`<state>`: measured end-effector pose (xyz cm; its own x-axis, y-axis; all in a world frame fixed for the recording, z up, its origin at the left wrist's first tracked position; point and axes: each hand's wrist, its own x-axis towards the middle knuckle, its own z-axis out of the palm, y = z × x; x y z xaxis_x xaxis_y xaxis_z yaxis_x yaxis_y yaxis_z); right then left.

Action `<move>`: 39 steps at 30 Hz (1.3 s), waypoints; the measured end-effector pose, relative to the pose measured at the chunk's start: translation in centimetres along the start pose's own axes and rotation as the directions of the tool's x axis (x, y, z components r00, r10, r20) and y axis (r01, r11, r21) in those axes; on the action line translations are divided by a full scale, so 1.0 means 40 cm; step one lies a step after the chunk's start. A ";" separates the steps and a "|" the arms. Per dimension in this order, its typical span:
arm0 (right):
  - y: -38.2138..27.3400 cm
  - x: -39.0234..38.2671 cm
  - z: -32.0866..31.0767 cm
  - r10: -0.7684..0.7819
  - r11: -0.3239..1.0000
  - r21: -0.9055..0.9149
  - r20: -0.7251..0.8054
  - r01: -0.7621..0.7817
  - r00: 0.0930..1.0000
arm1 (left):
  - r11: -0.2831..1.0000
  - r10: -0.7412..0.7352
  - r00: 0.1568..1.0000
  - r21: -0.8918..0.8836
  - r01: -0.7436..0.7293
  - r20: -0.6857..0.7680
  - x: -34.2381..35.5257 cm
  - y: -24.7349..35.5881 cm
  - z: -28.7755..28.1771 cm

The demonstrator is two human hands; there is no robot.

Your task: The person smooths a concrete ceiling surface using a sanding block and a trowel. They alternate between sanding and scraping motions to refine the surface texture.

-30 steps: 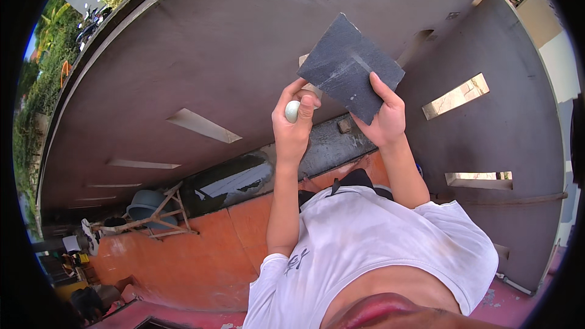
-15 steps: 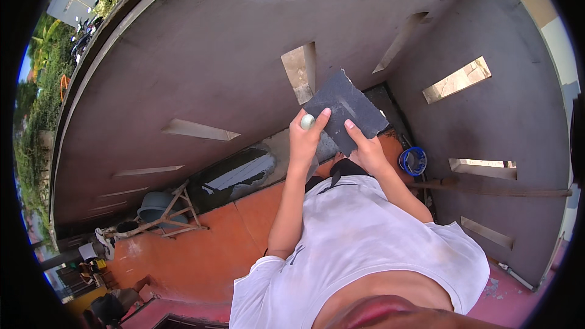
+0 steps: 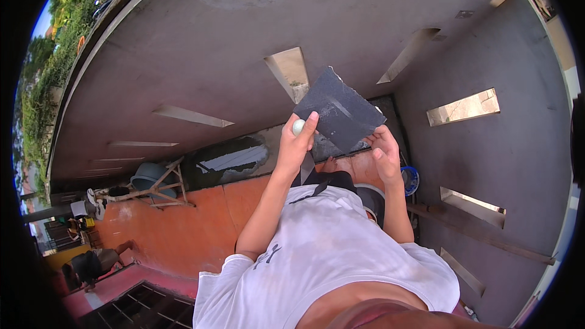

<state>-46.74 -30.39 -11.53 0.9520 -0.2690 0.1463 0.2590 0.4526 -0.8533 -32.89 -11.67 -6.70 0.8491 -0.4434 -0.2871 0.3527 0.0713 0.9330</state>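
Observation:
My left hand (image 3: 294, 149) is closed round a pale rounded handle (image 3: 298, 127), its thumb over the left corner of a dark grey, rough-edged flat piece (image 3: 339, 113). A grey blade-like shape (image 3: 306, 167) hangs below that hand, partly hidden. My right hand (image 3: 384, 152) is at the piece's right edge, fingertips touching or just behind it, thumb raised off the face, fingers loosely curled and apart.
Grey slotted walls (image 3: 487, 55) rise ahead and right, above a wet concrete strip (image 3: 256, 158) and orange floor (image 3: 183, 237). A wooden trestle (image 3: 177, 180) with a grey tub (image 3: 146, 176) stands left, a blue-rimmed bucket (image 3: 412, 180) right. Another person (image 3: 91, 265) bends at lower left.
The dark piece has dropped lower from a second ago. Over the last half second, both hands shifted slightly left and my right thumb lifted off the piece's face.

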 end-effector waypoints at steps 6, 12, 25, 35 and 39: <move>-0.019 -0.065 0.003 0.085 0.996 0.008 -0.309 -0.086 0.947 | 0.990 -0.137 0.975 -0.005 0.140 0.172 -0.065 -0.047 0.087; -0.026 -0.034 0.013 0.166 0.977 -0.085 -0.285 -0.198 0.944 | 0.963 -0.056 0.998 -0.263 0.064 0.036 -0.050 -0.087 0.088; -0.017 -0.042 -0.127 0.197 0.958 0.286 -0.633 -0.010 0.749 | 0.973 -0.212 0.893 -0.171 0.155 -0.396 0.034 -0.267 -0.170; 0.163 -0.053 -0.292 0.232 0.972 0.214 -0.789 -0.099 0.570 | 0.961 -0.169 0.968 0.248 0.120 0.187 0.178 -0.273 -0.126; 0.185 -0.016 -0.250 0.239 0.970 0.220 -0.809 -0.100 0.537 | 0.445 0.034 0.814 0.720 -0.532 0.580 0.288 -0.279 -0.082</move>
<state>-47.07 -35.39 -22.94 0.4414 -0.7240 -0.5301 0.1920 0.6533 -0.7323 -25.74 -14.63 -21.14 0.4745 -0.8770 -0.0763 -0.5781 -0.3758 0.7243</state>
